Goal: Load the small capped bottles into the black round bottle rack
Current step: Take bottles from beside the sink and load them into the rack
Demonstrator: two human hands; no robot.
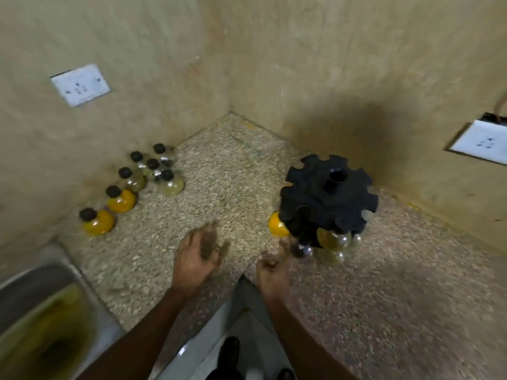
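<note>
Fingers of left hand – blurred, look spread & loose, holding nothing, above the speckled surface. Right hand curled near the rack's base; can't tell if it grips anything. Black round rack stands at right w/ several bottles already slotted low down. Loose capped bottles sit along left wall – some orange, some clear.

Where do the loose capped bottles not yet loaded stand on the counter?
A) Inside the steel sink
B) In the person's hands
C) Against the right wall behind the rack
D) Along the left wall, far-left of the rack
D: the loose bottles stand in a cluster along the left wall, across the counter from the black rack.
</note>
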